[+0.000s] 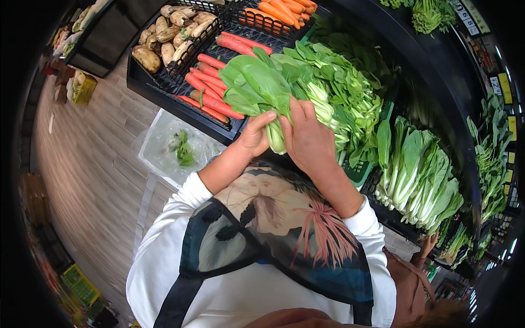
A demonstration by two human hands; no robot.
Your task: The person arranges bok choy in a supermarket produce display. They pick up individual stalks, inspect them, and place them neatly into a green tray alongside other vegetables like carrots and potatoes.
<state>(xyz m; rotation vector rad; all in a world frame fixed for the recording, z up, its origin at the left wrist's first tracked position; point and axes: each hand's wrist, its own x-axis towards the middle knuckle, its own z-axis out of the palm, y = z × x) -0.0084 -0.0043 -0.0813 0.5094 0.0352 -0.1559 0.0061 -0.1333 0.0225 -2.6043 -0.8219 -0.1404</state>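
Both my hands are on one head of green bok choy (254, 84), its leaves pointing up and left and its pale base towards me. My left hand (256, 133) grips the stalks from the left, thumb on top. From the right, my right hand (309, 133) closes over the stalks, its fingertips near my left thumb. Beyond it lies a pile of bok choy (320, 96) in a green plastic crate (363, 174). Red carrots (207, 86) lie in a black tray just left of the held leaves.
A white bin with a clear plastic liner (166, 143) holds some loose leaves at lower left. Lotus roots (166, 35) and orange carrots (283, 12) fill black baskets at the far side. Long leafy greens (418, 176) lie right; another person's hand (428, 246) touches the shelf there.
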